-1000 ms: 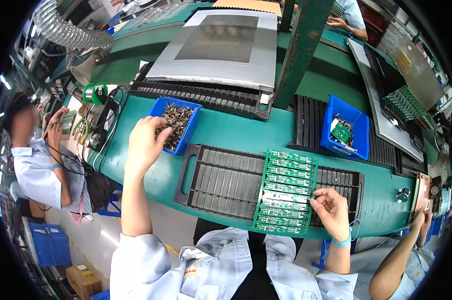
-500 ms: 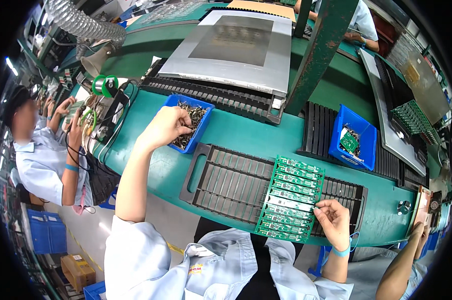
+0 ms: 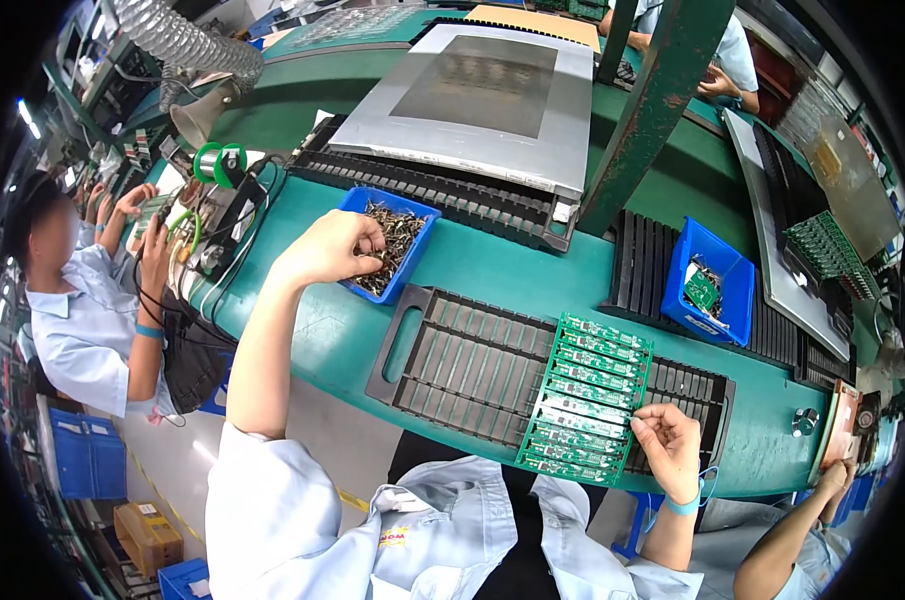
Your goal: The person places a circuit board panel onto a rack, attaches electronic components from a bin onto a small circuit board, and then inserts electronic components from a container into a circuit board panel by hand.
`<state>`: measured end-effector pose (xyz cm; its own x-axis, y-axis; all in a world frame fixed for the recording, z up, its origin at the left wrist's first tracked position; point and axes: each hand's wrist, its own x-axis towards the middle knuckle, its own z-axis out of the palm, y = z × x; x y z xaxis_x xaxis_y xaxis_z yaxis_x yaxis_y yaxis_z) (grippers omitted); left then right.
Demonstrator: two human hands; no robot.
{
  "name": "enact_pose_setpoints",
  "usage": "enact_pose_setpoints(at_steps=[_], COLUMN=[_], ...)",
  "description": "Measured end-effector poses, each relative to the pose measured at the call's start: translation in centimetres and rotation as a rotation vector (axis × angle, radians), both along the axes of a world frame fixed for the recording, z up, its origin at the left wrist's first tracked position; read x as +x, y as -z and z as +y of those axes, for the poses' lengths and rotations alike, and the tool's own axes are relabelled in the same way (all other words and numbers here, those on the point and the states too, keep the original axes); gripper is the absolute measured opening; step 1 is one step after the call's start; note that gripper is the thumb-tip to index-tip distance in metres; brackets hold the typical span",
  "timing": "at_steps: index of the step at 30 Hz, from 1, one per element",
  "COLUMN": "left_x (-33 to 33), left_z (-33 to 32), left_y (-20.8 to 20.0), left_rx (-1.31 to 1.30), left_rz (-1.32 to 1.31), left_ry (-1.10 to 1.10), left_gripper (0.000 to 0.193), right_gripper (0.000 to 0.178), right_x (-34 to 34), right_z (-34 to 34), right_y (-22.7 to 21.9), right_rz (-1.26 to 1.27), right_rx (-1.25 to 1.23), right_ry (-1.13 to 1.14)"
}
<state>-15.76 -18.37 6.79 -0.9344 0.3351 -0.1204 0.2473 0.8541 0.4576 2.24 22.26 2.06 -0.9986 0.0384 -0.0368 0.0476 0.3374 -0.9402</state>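
At the left, a blue bin (image 3: 424, 236) is full of small dark parts with thin metal leads (image 3: 397, 232). My left hand (image 3: 334, 250) reaches over its near side, fingers curled together among the parts; whatever they pinch is hidden. A green circuit board panel (image 3: 584, 400), divided into several narrow strips, lies across a black slotted tray (image 3: 467, 365) in front of me. My right hand (image 3: 669, 448) grips the panel's right edge between thumb and fingers, near the lower half. A blue band circles my right wrist.
Another blue bin (image 3: 730, 300) at the right holds parts and a small green board. Behind the tray are a large grey framed plate (image 3: 372, 135) and a green post (image 3: 652, 110). A solder spool (image 3: 219, 165) stands left. Co-workers sit left, right and across the bench.
My left hand stays in the bin of parts, its fingers shifting slightly. My right hand keeps its grip on the panel's edge. The whole view has moved a little.
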Motion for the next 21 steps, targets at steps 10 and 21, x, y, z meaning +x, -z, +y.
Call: enact_pose_setpoints(at_steps=[10, 21], left_x=[-0.4, -0.7], left_z=[-0.3, -0.1], left_y=[0.5, -0.5], left_rx=[0.034, 0.045], left_rz=[0.068, -0.066], left_ry=[0.128, 0.023], left_gripper=[0.017, 0.010], right_gripper=[0.008, 0.008], right_x=[0.0, 0.0], right_z=[0.0, -0.2], right_y=[-0.4, -0.3], right_rz=[-0.015, -0.006], right_rx=[0.022, -0.021], right_ry=[-0.013, -0.002])
